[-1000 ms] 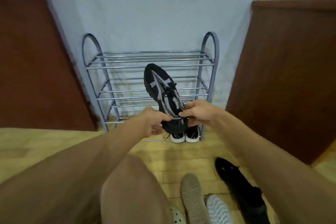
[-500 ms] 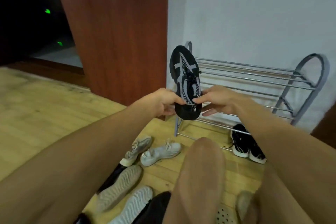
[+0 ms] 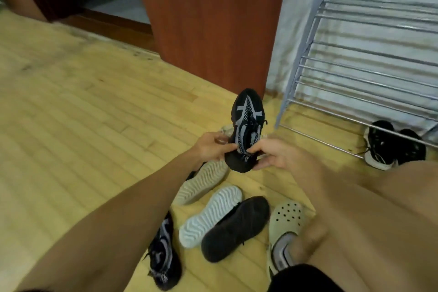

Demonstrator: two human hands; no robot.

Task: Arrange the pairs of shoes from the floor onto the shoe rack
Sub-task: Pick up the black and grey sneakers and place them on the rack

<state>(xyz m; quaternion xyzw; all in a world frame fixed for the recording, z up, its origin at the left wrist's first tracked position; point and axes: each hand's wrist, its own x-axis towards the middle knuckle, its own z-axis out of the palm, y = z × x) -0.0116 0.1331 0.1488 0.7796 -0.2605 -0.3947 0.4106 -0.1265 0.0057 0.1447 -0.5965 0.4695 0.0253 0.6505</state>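
A black sneaker with grey stripes [image 3: 247, 121] is held toe-away above the floor, my left hand [image 3: 211, 147] and my right hand [image 3: 275, 154] both gripping its heel end. The metal shoe rack [image 3: 360, 73] stands at the right against the white wall, with a black pair [image 3: 391, 144] on the floor under its lowest bars. Its matching black-and-grey sneaker [image 3: 163, 253] lies on the floor below my left forearm. Two pale shoes lie sole-up [image 3: 203, 182] [image 3: 211, 216], beside a dark shoe lying sole-up [image 3: 234, 227].
A pale clog [image 3: 284, 227] is worn on a foot at the lower right, by my knee. A brown wooden panel [image 3: 208, 19] stands left of the rack. Wooden plank floor [image 3: 83, 125] stretches to the left, with a dark doorway beyond.
The view has swung left and down. The held sneaker has come away from the rack front and now hangs lower, over the loose shoes on the floor. Both hands keep their hold.
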